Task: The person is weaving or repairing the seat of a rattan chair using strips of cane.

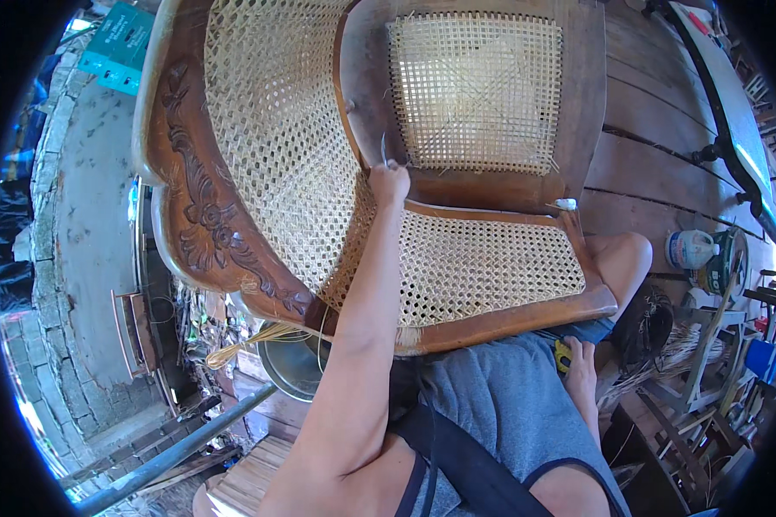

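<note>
A carved wooden chair (pixel 207 220) with woven cane panels lies across my lap. My left hand (pixel 390 183) is closed at the inner corner of its frame, beside the square cane seat panel (pixel 478 90). A thin pale strip (pixel 384 148) sticks up from those fingers; its kind is unclear. Cut strand ends stand along the seat panel's edge. Below the lower cane panel (pixel 483 258), my right hand (pixel 580 366) rests by my hip, its fingers curled on a small yellow-and-black object (pixel 563 355), partly hidden.
A bundle of cane strands (pixel 246 345) lies over a metal basin (pixel 289 366) at the left. At the right are a white jug (pixel 692 249), a green bucket (pixel 726 263) and loose strands (pixel 664 362). A metal pipe (pixel 181 448) crosses the lower left.
</note>
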A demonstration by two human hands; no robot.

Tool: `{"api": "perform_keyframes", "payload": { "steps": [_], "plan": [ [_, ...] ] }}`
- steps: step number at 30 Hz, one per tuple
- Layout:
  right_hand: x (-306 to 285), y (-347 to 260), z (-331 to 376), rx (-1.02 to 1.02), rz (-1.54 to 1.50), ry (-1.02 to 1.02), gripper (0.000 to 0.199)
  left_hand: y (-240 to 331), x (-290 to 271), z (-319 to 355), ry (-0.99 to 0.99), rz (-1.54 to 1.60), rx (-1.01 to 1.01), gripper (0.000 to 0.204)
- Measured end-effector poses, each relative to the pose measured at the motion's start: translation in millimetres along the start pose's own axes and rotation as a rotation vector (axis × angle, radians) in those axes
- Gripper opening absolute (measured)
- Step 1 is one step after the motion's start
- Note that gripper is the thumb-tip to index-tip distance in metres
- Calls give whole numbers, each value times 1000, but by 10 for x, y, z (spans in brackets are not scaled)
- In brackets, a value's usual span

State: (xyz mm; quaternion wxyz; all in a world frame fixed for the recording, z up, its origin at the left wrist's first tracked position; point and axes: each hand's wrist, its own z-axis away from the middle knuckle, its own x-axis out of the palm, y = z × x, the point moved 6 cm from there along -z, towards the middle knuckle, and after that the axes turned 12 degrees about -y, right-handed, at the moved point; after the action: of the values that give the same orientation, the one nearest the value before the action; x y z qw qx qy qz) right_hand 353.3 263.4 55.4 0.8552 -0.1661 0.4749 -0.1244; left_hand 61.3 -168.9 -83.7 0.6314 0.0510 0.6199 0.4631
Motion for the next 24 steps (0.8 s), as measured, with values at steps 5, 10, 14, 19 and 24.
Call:
{"api": "perform_keyframes", "payload": {
  "steps": [5,10,14,19,24],
  "plan": [
    [-52,66,23,290,-1,-457,61,-193,311,27,-345,430,-262,30],
    [-488,654,567,299,-916,-776,58,-611,760,-310,-151,301,-44,25],
    [-1280,227,182,76,-1270,-469,51,-339,778,-126,-106,493,-119,25],
    [-1135,-1267,-1869,-141,-1014,-475,19,-735,456,-177,-124,725,-268,26],
    [-169,-1873,-3472,-70,-436,-638,48,-412,762,-62,-181,590,-244,26]
  ]
}}
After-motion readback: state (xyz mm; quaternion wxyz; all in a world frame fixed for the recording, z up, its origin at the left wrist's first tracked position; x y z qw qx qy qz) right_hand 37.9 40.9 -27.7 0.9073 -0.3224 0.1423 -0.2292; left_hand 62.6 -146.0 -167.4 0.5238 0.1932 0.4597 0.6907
